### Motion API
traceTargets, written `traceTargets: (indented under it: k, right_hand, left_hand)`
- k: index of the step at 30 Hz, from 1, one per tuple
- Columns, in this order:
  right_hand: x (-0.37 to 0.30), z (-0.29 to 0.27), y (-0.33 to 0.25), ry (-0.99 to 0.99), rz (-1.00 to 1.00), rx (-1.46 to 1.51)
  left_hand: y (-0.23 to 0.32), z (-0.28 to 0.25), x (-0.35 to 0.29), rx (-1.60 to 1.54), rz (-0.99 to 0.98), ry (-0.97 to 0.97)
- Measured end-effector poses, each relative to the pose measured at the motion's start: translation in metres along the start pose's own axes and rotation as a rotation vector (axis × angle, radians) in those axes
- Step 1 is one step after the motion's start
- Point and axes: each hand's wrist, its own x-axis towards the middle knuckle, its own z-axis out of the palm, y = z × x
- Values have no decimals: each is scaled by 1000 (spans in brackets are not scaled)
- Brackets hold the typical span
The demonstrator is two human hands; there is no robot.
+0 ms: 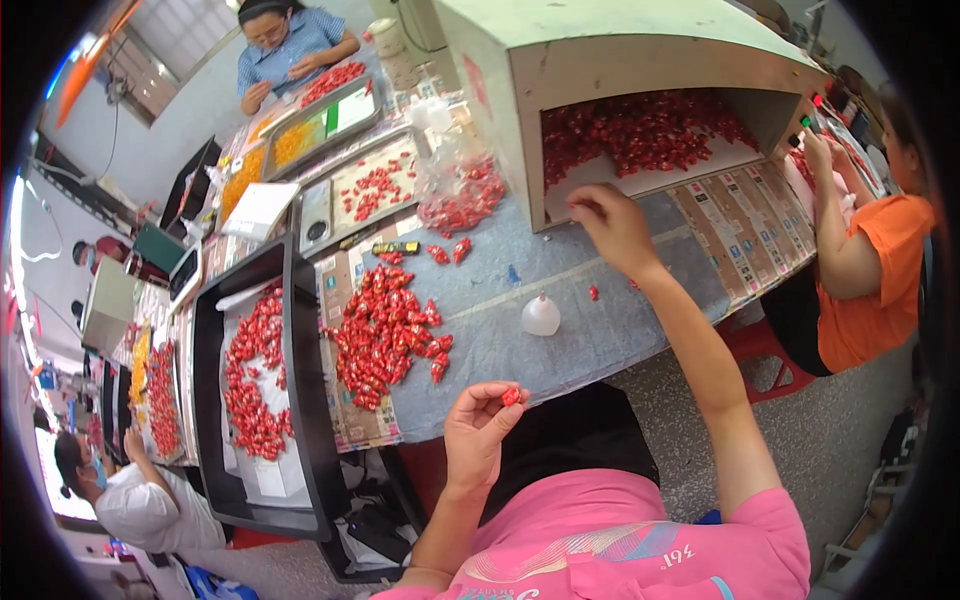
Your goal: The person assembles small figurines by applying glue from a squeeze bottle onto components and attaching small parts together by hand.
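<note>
My left hand point(478, 430) is closed at the table's near edge, pinching a small red piece point(512, 396) between thumb and fingertips. My right hand point(612, 228) is raised in front of the open metal box point(537, 150), its fingers drawn together; whatever they may hold is too small to make out. Inside the box lie many red pieces point(650, 130). Between my hands a small white squeeze bottle point(541, 314) stands on the blue-grey table cover point(480, 330). A heap of glossy red pieces point(385, 325) with lighter marks lies left of the bottle.
A black tray point(305, 400) holding red pieces stands at the left. Farther back are a metal tray point(350, 215), a plastic bag of red pieces point(460, 195) and a yellow-black tube point(396, 247). A person in orange point(870, 280) sits at the right; another in blue point(290, 60) works opposite.
</note>
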Motion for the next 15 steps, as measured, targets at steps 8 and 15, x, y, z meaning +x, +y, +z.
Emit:
traceTargets:
  k: [8, 15]
  right_hand:
    - [-138, -13, -89, -178, 549, 733]
    - [-167, 4, -106, -193, 520, 758]
  left_hand:
    - [-4, 5, 7, 4, 13, -69]
    - [-10, 9, 7, 97, 105, -159]
